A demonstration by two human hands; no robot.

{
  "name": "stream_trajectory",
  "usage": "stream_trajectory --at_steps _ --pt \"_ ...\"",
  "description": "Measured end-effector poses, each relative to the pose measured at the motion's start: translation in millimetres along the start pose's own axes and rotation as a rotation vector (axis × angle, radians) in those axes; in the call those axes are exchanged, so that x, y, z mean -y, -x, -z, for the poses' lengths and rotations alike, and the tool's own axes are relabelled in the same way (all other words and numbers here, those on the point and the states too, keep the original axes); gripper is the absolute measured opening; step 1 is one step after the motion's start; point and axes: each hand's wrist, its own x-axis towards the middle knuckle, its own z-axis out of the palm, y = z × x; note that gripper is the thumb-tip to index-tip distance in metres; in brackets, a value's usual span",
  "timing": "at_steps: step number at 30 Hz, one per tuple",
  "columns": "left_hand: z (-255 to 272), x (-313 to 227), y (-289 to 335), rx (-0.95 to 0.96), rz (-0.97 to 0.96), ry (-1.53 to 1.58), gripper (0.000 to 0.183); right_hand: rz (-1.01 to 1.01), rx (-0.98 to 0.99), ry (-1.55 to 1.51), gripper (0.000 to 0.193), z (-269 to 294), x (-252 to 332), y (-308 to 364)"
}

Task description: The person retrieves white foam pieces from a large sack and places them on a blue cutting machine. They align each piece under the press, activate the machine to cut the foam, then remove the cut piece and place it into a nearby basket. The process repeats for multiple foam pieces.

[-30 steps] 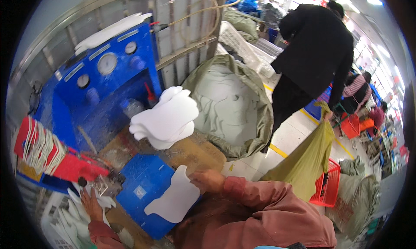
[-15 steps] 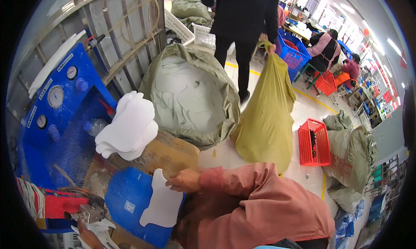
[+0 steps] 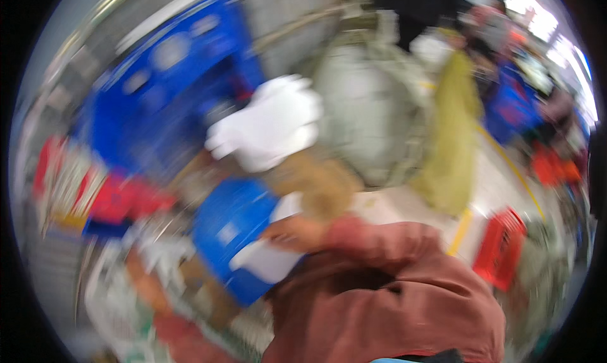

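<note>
My right hand (image 3: 294,232), its fingers bent, is over the narrow middle of a flat white cut-out piece (image 3: 269,262) and seems to grip it. The piece lies on or just above a blue board (image 3: 221,205). My left hand (image 3: 147,284) reaches in from the lower left, beside a pile of white scraps (image 3: 167,249); motion smears its fingers. Beyond the board, a stack of similar white pieces (image 3: 272,123) rests by the blue machine (image 3: 174,91).
A red machine part (image 3: 126,199) wound with pale cord is at the left. Behind the brown work surface (image 3: 322,189) stands a large greenish sack (image 3: 370,104) of white material. Further right are a yellow-green sack (image 3: 449,142) and a red basket (image 3: 501,249). Other people are at the back.
The whole view has swung and blurred, shifting the scene rightward. My right hand has moved from the white piece's edge to over its middle. More of my left hand and forearm shows.
</note>
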Motion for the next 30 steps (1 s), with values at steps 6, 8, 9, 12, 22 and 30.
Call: stream_trajectory --at_steps 6,8,9,12,22,30 --pt "53 -94 6 -0.123 -0.049 0.218 0.05 -0.188 0.055 -0.295 0.041 -5 12 -8" --pt "69 -115 4 -0.195 -0.066 0.293 0.044 -0.256 0.079 -0.384 0.05 -6 22 -22" --pt "72 -125 4 -0.18 -0.063 0.301 0.04 -0.299 0.097 -0.48 0.054 -8 26 -29" --pt "79 -142 13 -0.178 -0.089 0.325 0.037 -0.386 0.153 -0.75 0.065 -21 29 -54" --pt "64 -175 46 -0.061 -0.195 0.444 0.037 -0.312 0.252 -0.84 0.081 -88 20 -81" --pt "74 -167 43 -0.084 -0.291 0.549 0.041 -0.237 0.121 -0.828 0.069 -94 20 -85"
